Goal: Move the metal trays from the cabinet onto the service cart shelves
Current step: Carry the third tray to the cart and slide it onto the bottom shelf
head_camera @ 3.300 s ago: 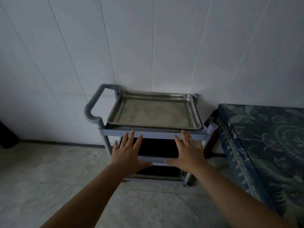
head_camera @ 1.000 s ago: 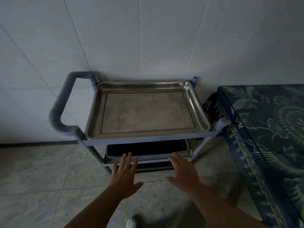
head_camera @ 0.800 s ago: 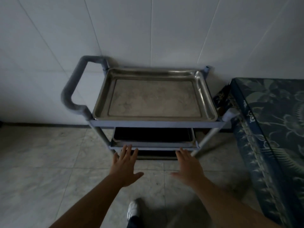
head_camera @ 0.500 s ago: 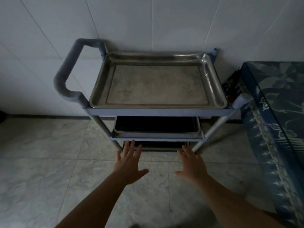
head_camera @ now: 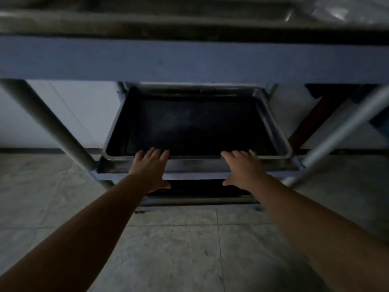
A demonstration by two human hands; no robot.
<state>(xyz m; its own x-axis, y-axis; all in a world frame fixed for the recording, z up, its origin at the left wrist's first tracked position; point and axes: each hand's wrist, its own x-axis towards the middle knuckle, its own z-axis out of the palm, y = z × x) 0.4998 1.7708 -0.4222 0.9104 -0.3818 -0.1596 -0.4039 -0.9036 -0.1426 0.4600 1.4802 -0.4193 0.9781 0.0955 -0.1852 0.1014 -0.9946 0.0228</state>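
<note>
Dim, low-contrast view with wide-angle bend.
Middle tray (head_camera: 195, 125) sits in deep shadow, nearly black; floor tiles (head_camera: 179, 245) catch soft grey light. Top shelf edge (head_camera: 189, 57) blurred; faint glare at upper right. Cart legs (head_camera: 48, 123) splay outward near edges.

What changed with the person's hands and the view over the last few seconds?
The view dropped from above the cart to just under its top shelf. The left hand and right hand went from the top shelf's front edge down to the middle shelf, fingers now at the near rim of the dark tray there. Both stay open, holding nothing. The trays and cart have not moved.
</note>
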